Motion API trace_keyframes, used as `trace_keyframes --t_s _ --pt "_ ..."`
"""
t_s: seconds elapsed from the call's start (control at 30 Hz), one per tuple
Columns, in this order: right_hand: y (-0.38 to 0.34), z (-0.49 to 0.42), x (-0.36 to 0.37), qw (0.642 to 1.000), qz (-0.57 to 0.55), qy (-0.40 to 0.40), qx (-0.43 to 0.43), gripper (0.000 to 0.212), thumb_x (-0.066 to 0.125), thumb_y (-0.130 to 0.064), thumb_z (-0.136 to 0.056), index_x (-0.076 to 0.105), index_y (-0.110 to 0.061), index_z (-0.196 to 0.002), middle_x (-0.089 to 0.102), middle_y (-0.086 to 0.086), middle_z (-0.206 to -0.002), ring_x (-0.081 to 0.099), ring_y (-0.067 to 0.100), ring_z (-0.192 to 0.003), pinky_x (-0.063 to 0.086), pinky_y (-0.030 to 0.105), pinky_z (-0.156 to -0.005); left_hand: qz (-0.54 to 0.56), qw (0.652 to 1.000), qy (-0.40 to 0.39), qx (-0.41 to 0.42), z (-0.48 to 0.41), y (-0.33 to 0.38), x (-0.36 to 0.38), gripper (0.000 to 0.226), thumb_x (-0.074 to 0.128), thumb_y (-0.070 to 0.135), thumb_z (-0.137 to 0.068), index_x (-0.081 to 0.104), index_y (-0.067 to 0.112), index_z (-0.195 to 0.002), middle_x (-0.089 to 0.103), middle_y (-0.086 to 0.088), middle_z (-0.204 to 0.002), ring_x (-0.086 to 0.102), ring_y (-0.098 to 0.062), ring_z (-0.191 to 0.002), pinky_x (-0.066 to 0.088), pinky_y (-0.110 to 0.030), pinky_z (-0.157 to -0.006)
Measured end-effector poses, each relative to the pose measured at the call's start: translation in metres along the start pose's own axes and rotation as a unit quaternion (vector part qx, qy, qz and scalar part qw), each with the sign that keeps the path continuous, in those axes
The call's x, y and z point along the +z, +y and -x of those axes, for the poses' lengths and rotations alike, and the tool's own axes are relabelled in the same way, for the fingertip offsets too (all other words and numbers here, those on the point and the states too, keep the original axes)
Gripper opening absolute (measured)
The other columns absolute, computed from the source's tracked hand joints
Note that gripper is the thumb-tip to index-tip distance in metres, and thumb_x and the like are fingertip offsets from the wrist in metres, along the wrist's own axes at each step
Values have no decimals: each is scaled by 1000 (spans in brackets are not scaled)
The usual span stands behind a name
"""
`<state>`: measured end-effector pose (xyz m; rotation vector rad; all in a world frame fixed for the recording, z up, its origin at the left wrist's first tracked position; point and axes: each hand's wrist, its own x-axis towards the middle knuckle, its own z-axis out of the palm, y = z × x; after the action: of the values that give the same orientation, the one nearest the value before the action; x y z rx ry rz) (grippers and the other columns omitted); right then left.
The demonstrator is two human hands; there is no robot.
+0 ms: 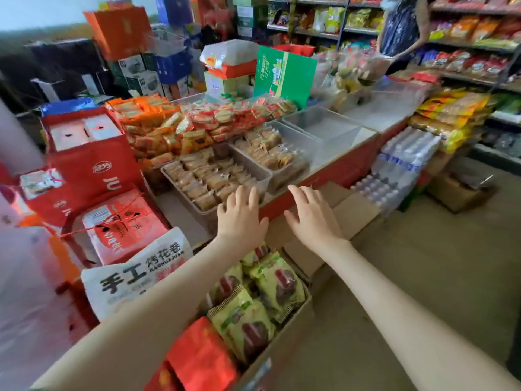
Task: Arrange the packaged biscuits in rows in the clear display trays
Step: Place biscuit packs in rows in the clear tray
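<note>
While the near tray (251,162) is sitting right at the worktop's (338,153) near edge, packed with biscuits (208,179) lying in tidy rows, both hands are hovering flat at that edge and holding nothing. The left hand (242,218) is spreading its fingers straight over the tray's near right corner, fingertips above the last packs there. Whether they are actually touching the wrappers, I cannot tell. The right hand (311,214) is hanging just beside it to the right, fingers straight and slightly fanned, above the worktop's red lip and a cardboard flap (355,210) below, gripping nothing.

To me this is looking like a pat-down of finished rows, or a pause before fetching more.

Just right of the near tray and a little farther off, a second tray (298,136) is holding more of them, leaning in looser rows and filling it only in part, so that one is looking like the job in hand. Farther right again, an empty tray (324,128) is waiting, which is suggesting plenty of the task is left.

Behind the trays, red-wrapped packs (220,122) and orange packs (141,114) are lying heaped within arm's reach, probably as stock for those trays. Down under the arms, an open carton (293,320) is showing green packets (270,280) and red ones, probably parked close to keep supplies handy.
</note>
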<state>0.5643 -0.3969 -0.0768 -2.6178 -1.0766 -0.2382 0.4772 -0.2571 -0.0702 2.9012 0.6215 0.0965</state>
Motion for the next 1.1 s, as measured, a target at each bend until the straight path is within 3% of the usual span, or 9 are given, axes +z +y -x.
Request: trace_keyframes --t_s 0.33,0.6,0.83,0.93,1.1 --pt "121 -101 16 998 27 -30 -56 56 44 -32 -101 27 -11 -150 39 9 -146 36 26 -131 38 35 -103 15 999 43 -23 -123 87 33 72 45 47 -98 13 17 -154 13 -14 -161 17 -33 -147 21 -50 -118" --pt "233 -194 20 994 36 -54 -92 56 44 -31 -101 25 -12 -151 39 8 -147 39 26 -129 36 32 -101 8 999 23 -38 -239 149 52 74 44 48 -98 7 17 -156 8 -14 -162 13 -34 -148 17 -52 -119" --pt "333 -274 62 982 5 -106 -155 58 41 -31 -102 18 -16 -153 33 2 -150 33 20 -133 29 28 -108 -16 990 -8 -140 -326 178 99 74 45 47 -98 7 18 -155 5 -13 -163 11 -32 -149 15 -51 -119" --pt "366 -309 73 971 -15 -140 -191 56 41 -29 -102 21 -16 -152 33 3 -150 33 21 -133 33 30 -108 -27 980 -31 -197 -347 181 120 73 43 49 -98 8 20 -155 3 -12 -163 11 -32 -149 13 -51 -120" --pt "368 -369 94 945 -56 -182 -267 53 42 -26 -102 23 -18 -152 32 3 -151 28 21 -137 34 36 -108 -40 956 -62 -283 -355 169 132 75 34 59 -98 5 23 -157 -1 -11 -164 2 -29 -151 5 -52 -120"
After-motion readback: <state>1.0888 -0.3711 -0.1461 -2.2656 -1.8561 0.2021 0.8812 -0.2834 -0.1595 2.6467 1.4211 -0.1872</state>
